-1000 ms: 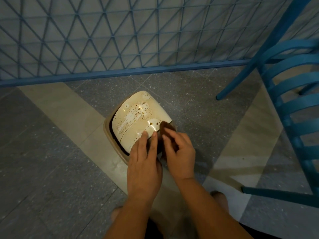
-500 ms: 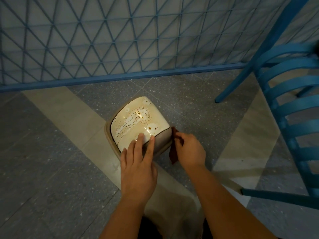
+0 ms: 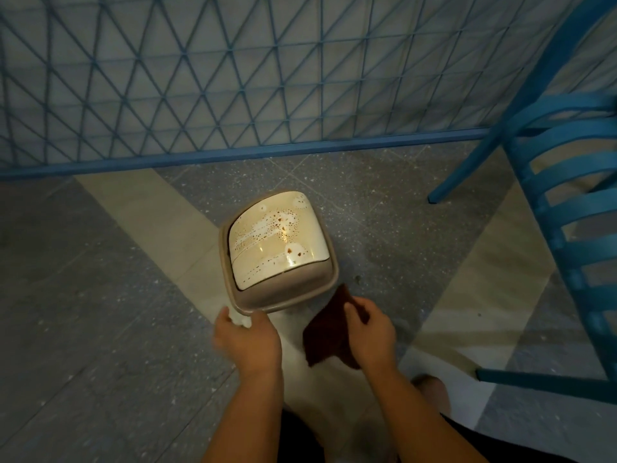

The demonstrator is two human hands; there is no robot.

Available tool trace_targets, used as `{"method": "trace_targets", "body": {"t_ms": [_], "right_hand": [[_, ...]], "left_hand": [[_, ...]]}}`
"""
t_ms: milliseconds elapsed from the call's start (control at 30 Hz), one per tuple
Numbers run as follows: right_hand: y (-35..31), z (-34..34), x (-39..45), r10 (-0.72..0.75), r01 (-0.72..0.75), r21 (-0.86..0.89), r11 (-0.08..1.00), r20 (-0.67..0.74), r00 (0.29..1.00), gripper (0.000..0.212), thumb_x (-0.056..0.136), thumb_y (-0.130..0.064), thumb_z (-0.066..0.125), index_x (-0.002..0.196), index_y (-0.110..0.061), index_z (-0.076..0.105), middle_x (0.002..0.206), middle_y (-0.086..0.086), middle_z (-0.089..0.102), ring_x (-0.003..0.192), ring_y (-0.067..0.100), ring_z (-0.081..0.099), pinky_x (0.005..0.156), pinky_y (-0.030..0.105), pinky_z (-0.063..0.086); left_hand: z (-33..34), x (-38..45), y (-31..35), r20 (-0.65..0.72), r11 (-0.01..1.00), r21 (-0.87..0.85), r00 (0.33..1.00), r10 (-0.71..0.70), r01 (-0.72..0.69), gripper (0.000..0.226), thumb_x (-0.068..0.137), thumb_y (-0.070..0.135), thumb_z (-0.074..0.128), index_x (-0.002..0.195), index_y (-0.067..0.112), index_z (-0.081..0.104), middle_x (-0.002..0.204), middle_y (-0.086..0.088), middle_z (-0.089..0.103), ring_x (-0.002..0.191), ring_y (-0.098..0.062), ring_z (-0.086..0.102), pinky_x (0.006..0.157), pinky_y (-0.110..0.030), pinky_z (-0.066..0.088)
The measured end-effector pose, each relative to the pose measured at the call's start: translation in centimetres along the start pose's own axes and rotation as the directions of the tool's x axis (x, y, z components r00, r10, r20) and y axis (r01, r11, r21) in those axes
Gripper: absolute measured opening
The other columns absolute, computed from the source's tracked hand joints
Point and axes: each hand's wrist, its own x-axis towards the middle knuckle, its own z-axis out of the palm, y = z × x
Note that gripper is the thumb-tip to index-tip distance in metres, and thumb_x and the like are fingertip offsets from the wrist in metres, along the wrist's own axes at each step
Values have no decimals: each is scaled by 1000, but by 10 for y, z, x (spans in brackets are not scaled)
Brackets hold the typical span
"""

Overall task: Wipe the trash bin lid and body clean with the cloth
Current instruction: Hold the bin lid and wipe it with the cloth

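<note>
Right hand (image 3: 369,330) pinches dark brown cloth (image 3: 329,332), fingers curled on its upper edge; cloth hangs just beside the bin's near right corner, not on it. Left hand (image 3: 247,340) grips near rim of small beige plastic trash bin (image 3: 283,295) standing on grey tiled floor (image 3: 100,295). Cream domed lid (image 3: 277,238) speckled with brown spots. Blue slatted chair (image 3: 574,208) to the right, blue lattice fence (image 3: 233,78) behind.

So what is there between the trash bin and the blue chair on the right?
In the head view, only bare floor lies between the trash bin and the blue chair: grey speckled tiles and a pale stripe.
</note>
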Motion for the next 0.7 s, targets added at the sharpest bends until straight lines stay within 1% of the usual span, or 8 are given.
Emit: {"method": "trace_targets", "body": {"t_ms": [67,167,233,333,367,500,600,700], "right_hand": [[-8,-1,3,21,-21,143,990,0,1000,14,92,-28,57,104,-27,65,91,-9,67,86,9,63,63,10,43],[-20,10,0,-42,47,215,976,-25,999,18,90,-30,59,106,-31,66,96,-13,65,88,-2,60,70,8,44],[-18,20,-4,-145,145,101,984,-6,989,24,90,-28,60,113,-29,66,104,-10,62,90,-3,58,79,10,45],[-15,24,-7,-299,331,-199,922,175,938,29,92,-27,55,120,-32,61,106,-8,57,87,5,58,80,21,50],[-14,22,-5,-319,362,-251,898,196,927,30,93,-26,54,122,-33,60,105,-7,56,87,8,58,79,24,51],[-12,19,1,-306,297,-207,932,-15,952,30,93,-19,55,121,-26,62,105,0,58,85,14,61,77,27,51],[-15,30,-6,-403,421,-275,864,123,907,32,92,-20,55,122,-28,61,112,-2,59,93,14,61,80,26,51],[-14,32,-3,-502,562,-368,741,253,827,31,87,-19,60,116,-30,64,107,-1,63,88,18,63,71,32,55]], "left_hand": [[14,0,-6,168,908,-152,915,-366,391,47,92,19,58,136,5,45,120,-10,55,105,-24,54,99,-38,43],[35,-5,-5,453,723,-244,735,-505,647,46,98,18,51,140,3,42,129,-17,55,119,-29,53,108,-38,38],[47,-5,-2,513,668,-319,715,-475,673,42,100,16,47,138,1,44,132,-17,55,123,-28,52,107,-36,38],[55,2,-6,547,624,-378,708,-446,684,34,101,17,42,128,0,53,103,-13,65,93,-22,62,86,-32,49],[56,4,-9,546,631,-384,717,-433,674,32,101,16,42,126,0,54,100,-12,65,92,-22,62,87,-32,49],[54,6,-14,485,725,-376,789,-377,577,20,100,9,44,118,4,52,104,-12,62,112,-25,55,109,-38,37],[54,9,-21,492,745,-376,800,-344,551,24,99,7,44,122,2,51,111,-18,63,104,-25,60,107,-41,40],[54,13,-25,498,782,-331,802,-331,528,32,96,3,47,128,1,50,119,-23,62,103,-28,62,93,-37,51]]}}
